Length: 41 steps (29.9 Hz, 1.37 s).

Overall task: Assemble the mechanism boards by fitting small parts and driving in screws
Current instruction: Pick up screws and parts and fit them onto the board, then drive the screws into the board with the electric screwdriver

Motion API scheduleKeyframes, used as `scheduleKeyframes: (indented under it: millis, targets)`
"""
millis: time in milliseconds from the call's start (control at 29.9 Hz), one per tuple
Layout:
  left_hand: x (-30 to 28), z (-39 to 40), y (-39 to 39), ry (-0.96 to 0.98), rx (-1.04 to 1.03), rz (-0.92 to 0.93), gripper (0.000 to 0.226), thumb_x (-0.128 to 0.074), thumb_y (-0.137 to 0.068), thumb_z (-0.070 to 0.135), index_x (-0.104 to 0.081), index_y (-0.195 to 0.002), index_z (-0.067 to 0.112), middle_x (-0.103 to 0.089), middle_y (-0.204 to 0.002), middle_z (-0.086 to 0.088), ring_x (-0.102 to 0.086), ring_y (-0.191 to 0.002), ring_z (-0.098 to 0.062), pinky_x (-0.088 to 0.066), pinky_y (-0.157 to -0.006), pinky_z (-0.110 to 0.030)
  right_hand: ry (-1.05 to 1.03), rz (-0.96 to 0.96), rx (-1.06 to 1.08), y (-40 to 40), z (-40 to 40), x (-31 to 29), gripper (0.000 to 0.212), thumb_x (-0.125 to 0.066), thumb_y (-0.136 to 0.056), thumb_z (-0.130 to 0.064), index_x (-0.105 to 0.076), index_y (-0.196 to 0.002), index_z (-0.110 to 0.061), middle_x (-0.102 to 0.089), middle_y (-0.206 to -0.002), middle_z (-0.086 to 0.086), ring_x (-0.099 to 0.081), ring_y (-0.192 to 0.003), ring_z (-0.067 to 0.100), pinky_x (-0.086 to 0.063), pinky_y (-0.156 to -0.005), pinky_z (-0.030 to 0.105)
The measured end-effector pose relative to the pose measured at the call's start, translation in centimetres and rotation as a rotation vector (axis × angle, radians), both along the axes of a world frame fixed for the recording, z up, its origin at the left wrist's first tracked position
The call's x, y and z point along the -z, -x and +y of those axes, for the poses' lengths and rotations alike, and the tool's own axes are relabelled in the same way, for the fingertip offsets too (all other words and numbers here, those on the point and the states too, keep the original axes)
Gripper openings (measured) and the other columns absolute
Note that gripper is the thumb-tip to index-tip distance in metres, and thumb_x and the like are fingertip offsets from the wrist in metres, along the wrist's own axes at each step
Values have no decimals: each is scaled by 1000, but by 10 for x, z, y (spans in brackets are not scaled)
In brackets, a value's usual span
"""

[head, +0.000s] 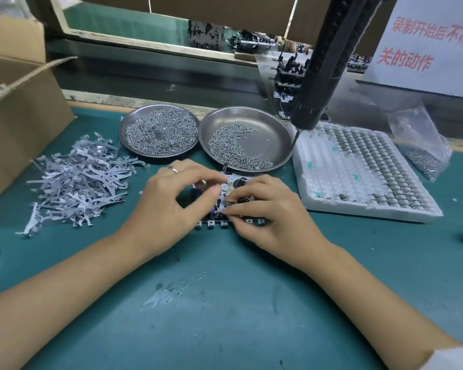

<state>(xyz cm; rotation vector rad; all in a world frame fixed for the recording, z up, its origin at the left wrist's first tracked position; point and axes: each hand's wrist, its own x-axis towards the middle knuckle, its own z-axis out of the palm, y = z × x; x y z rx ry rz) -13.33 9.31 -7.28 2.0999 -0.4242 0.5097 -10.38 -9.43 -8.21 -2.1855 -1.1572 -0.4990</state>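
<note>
Both hands over a mechanism board (226, 204) lying flat on the green mat (225, 303). Left hand (171, 206) arched above board's left part, thumb and forefinger curled toward each other; ring on one finger. Right hand (267, 209) pinches a small part at board's centre; part too small to identify. Behind: two steel dishes of screws, left dish (159, 130) fuller than right dish (247, 141). Pile of grey stamped metal levers (78, 180) to the left. White foam tray (358, 172) to the right, rows partly filled. Electric screwdriver (321, 73) hangs above tray's corner.
</note>
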Motion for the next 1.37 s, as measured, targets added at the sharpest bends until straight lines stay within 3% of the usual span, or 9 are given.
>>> scheduleKeyframes:
  millis: [167,401,534,634,801,868,1002,1135,1369]
  targets:
    - [5,-1,2,-304,49,-12,35,-59,-73,37,-66,-103,21,-63,-97,12,-55,-92,-12,-38,-90,-34,-134,273,39,4,0,-4,19,-76,-74,1,-76,-92,-6,-72,-93,5,-62,-86,25,-48,-81,31]
    - [9,0,-3,-296,51,-4,39,-57,-73,43,-69,-103,22,-66,-94,13,-52,-91,-5,-36,-90,-30,-197,418,36,6,0,-5,19,-74,-74,6,-76,-90,-6,-65,-90,4,-59,-87,19,-46,-79,24]
    - [10,0,-4,-268,63,-16,26,-68,-73,35,-71,-97,23,-65,-89,18,-51,-88,-1,-36,-90,-32,-223,322,90,9,-1,-9,19,-71,-76,3,-76,-92,-7,-63,-87,6,-59,-85,19,-46,-77,24]
    - [9,0,-5,-244,66,-10,22,-72,-71,30,-72,-92,24,-60,-87,27,-49,-86,3,-36,-91,-32,-490,90,319,6,-5,-25,28,-65,-82,1,-69,-108,-8,-59,-91,4,-56,-86,8,-43,-82,18]
    - [7,-1,-5,-173,66,43,24,-83,-69,18,-71,-88,27,-59,-80,33,-51,-87,6,-37,-91,-29,-789,25,610,-36,-26,-87,72,-66,-83,-29,-29,-144,-13,-49,-115,-4,-51,-107,13,-45,-96,36]
    - [6,-2,-5,-134,65,81,25,-83,-68,15,-73,-87,27,-61,-78,36,-52,-88,4,-37,-91,-25,-782,158,521,-53,-24,-111,81,-67,-83,-29,-19,-146,-12,-52,-112,-16,-56,-106,10,-49,-94,32]
    - [4,-3,-4,-61,67,127,25,-83,-67,9,-75,-86,24,-62,-75,33,-54,-88,-3,-39,-82,-11,-756,217,408,-66,-2,-123,66,-65,-88,-17,-25,-139,-5,-58,-103,0,-61,-89,9,-53,-82,28]
    - [4,-4,-3,-41,67,118,24,-83,-66,7,-76,-85,20,-61,-76,26,-55,-86,-6,-41,-81,-13,-963,260,229,-45,27,-111,47,-59,-89,-6,-31,-126,-2,-51,-78,14,-52,-51,17,-48,-48,29]
    - [6,-4,-3,-7,62,114,25,-85,-64,5,-76,-83,18,-62,-77,24,-55,-83,-10,-44,-80,-18,-1114,411,-85,-4,60,-72,24,-53,-88,5,-37,-99,-11,-43,-53,9,-42,-37,22,-39,-41,27]
